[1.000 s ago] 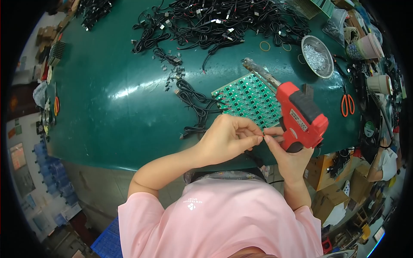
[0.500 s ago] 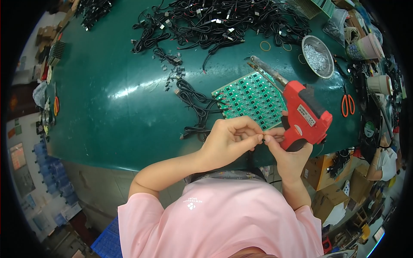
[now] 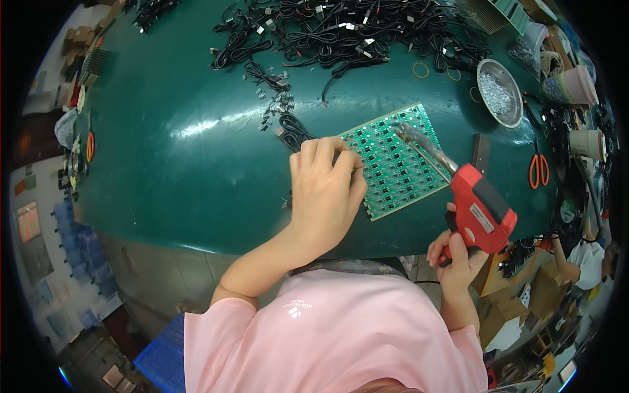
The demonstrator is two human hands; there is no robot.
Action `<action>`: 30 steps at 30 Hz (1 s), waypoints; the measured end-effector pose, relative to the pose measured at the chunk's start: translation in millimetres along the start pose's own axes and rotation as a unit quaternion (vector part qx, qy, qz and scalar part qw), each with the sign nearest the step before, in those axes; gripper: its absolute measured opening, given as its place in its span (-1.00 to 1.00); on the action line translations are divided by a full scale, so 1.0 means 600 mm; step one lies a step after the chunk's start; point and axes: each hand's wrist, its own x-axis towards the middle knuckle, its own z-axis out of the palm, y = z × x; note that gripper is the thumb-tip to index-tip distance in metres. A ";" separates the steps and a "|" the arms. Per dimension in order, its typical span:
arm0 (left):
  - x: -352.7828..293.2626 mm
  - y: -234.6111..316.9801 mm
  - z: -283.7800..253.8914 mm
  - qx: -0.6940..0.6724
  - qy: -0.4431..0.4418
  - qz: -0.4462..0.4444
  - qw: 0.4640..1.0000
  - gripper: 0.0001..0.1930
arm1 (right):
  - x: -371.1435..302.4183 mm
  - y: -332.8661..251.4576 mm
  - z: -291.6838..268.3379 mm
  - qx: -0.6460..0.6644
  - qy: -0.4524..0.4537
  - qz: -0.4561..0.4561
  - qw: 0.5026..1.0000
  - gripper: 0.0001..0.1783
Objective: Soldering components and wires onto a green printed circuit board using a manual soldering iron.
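My left hand (image 3: 323, 193) is at the left edge of a green circuit board (image 3: 403, 177), fingers bent and thumb drawn in close to them. What the fingertips pinch is mostly hidden, though black cables (image 3: 295, 133) stick out beyond the knuckles. Wrapped around the handle of a red soldering gun (image 3: 466, 193), my right hand (image 3: 457, 262) stays low, by the table's front edge. The gun's metal tip points left and away from me, over the upper part of the board. Rows of small dark parts cover the board.
A big heap of black cables (image 3: 314, 33) lies at the back, with small loose connectors (image 3: 278, 108) nearer. At right are a dark bar (image 3: 481, 152), a metal bowl (image 3: 504, 122) of shiny bits and orange-handled scissors (image 3: 538, 171). Another person (image 3: 586, 262) is at far right.
My hands, which were together at the fingertips, have parted. The left has gone left and forward to the board's edge; the right has lowered, bringing the gun's tip over the board.
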 end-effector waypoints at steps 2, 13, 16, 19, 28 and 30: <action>-0.011 -0.007 0.015 0.005 -0.008 -0.036 0.999 -0.86 | -0.011 0.013 -0.027 -0.014 -0.044 -0.002 0.999 -0.49; -0.020 -0.015 0.045 0.032 0.034 -0.046 0.998 -0.91 | -0.056 0.041 -0.050 -0.012 -0.089 0.071 0.993 -0.52; -0.022 -0.017 0.052 0.028 0.050 -0.052 0.997 -0.91 | -0.059 0.042 -0.050 0.009 -0.095 0.080 0.992 -0.60; -0.022 -0.019 0.056 0.023 0.063 -0.046 0.997 -0.90 | -0.058 0.042 -0.049 0.011 -0.092 0.093 0.991 -0.61; -0.023 -0.019 0.060 0.038 0.069 -0.047 0.996 -0.88 | -0.054 0.040 -0.036 -0.030 -0.074 0.115 0.990 -0.52; -0.024 -0.019 0.061 0.039 0.068 -0.045 0.996 -0.88 | -0.053 0.040 -0.035 -0.027 -0.076 0.113 0.990 -0.53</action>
